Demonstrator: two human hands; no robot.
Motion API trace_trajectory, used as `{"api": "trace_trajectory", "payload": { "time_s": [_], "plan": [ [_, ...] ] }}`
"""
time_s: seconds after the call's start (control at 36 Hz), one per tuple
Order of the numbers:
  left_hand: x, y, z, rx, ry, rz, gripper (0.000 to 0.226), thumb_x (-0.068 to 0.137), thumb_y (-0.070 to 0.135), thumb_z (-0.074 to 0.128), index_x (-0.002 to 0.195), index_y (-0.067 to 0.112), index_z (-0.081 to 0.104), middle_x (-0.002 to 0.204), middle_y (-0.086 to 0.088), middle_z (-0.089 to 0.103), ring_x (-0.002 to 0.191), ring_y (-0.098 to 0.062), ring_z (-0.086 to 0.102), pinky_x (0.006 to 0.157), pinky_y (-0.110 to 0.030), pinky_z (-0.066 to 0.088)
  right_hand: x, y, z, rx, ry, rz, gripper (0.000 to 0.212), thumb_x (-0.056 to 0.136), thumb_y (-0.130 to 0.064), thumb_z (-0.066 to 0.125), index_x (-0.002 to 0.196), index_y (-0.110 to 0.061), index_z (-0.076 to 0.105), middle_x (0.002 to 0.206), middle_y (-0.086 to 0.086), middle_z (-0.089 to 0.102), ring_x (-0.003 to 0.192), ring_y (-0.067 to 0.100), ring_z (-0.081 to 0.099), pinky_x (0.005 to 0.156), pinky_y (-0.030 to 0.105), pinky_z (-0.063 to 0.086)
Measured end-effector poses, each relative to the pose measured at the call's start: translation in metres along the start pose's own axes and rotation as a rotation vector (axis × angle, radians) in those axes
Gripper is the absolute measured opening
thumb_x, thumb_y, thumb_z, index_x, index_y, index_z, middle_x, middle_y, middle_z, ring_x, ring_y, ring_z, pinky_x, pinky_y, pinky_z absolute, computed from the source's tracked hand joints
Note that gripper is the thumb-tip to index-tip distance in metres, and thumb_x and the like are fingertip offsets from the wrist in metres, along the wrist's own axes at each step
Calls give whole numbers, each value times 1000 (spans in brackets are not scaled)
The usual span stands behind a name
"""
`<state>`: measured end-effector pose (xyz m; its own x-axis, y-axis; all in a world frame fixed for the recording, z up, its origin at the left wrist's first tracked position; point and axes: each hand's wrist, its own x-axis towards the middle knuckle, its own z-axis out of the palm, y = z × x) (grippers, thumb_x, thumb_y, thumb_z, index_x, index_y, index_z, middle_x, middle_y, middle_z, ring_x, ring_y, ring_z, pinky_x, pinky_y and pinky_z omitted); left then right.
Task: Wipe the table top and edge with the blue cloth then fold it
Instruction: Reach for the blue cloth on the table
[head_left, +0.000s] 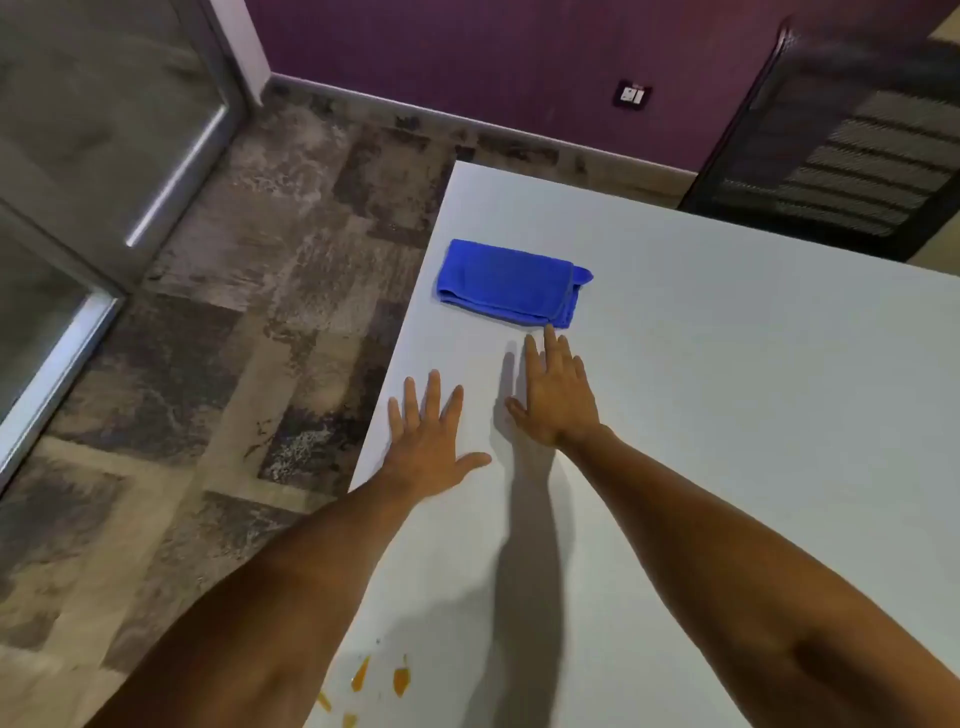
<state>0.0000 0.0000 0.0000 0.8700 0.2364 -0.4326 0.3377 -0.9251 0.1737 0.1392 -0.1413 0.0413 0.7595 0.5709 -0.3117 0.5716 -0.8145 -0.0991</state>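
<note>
at the near edge of the tabletop, toward 7 o'clock, a few orange smears sit between the person's forearms; they look like the mess the wiping is meant for. farther up, the left hand lies flat, fingers spread, holding nothing, right by the tabletop's left edge. the right hand is just beyond it at 12 o'clock, palm down and open, its grip wide and empty, with the longest fingertip touching or almost touching the near right corner of the blue cloth. the cloth lies in a folded oblong at 12 o'clock, close to the left edge and well apart from the smears.

the step in hand looks like taking up the cloth. to do it well, the right hand should slide over the folded stack and pinch all the layers together, so nothing trails loose. the left hand can stay planted for balance. then the cloth wants drawing back toward 6 o'clock, pressed flat over the orange marks, before running down the left edge.
</note>
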Motion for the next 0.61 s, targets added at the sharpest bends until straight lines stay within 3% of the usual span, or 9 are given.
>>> {"api": "trace_trajectory", "payload": {
  "time_s": [0.19, 0.33, 0.53, 0.61],
  "plan": [
    [-2, 5, 22, 44, 149, -33, 102, 77, 87, 7, 155, 24, -14, 161, -13, -27, 146, -45, -22, 115, -67, -3, 37, -8, 5, -20, 33, 31, 95, 94, -53, 55, 159, -13, -1, 167, 15, -9, 153, 38, -2, 123, 51, 15],
    [4, 4, 23, 40, 174, -14, 103, 76, 89, 7, 155, 26, -13, 161, -13, -27, 146, -46, -21, 114, -68, -1, 69, -9, -4, -8, 138, 24, 85, 96, -47, 56, 160, -19, 5, 167, 14, -5, 153, 38, -5, 123, 51, 8],
    [9, 3, 32, 47, 201, -17, 106, 73, 91, 2, 155, 26, -15, 161, -14, -25, 146, -48, -17, 114, -68, 2, 99, -4, 4, -28, 134, -8, 75, 103, -43, 44, 159, -30, -3, 167, 10, -12, 153, 33, -11, 123, 52, 4],
    [11, 1, 34, 46, 206, -22, 106, 70, 92, -1, 153, 27, -18, 161, -14, -27, 146, -48, -17, 114, -69, 4, 100, -1, 13, -56, 83, -4, 64, 106, -47, 29, 159, -30, -2, 168, 9, -1, 154, 33, -2, 124, 50, 7]
  ]
}}
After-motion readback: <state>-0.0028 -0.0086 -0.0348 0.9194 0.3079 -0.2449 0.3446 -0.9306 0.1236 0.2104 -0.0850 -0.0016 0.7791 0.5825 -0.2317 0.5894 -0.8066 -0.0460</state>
